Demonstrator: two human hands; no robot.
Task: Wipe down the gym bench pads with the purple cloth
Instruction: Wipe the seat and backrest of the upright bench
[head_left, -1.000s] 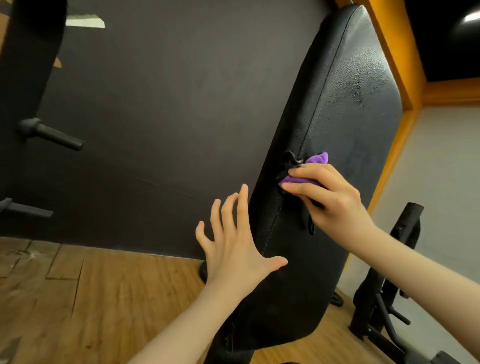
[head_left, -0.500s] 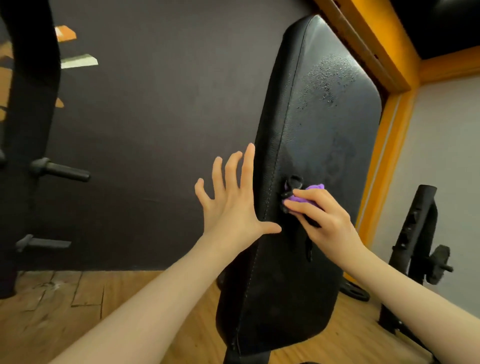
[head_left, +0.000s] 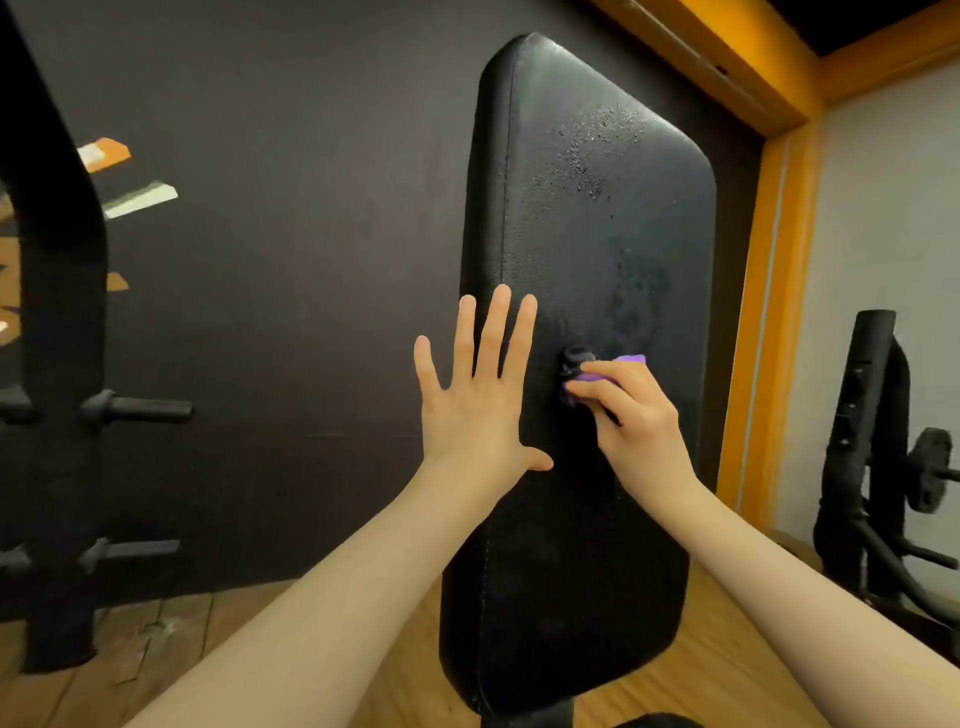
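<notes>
A tall black bench back pad (head_left: 587, 249) stands nearly upright in the middle of the view, with wet droplets near its top. My right hand (head_left: 631, 423) is closed on a bunched purple cloth (head_left: 621, 364) and presses it against the middle of the pad. Only a small part of the cloth shows above my fingers. My left hand (head_left: 480, 397) is flat, fingers spread, against the pad's left edge, and holds nothing.
A black rack (head_left: 57, 395) with horizontal pegs (head_left: 137, 410) stands at the left before a dark wall. Another black machine (head_left: 872, 457) with a weight plate stands at the right beside an orange door frame (head_left: 769, 322). The floor is wooden.
The view has swung so the pad now appears upright instead of tilted. My left hand has risen along the pad's left edge. My right hand keeps the cloth at mid-pad.
</notes>
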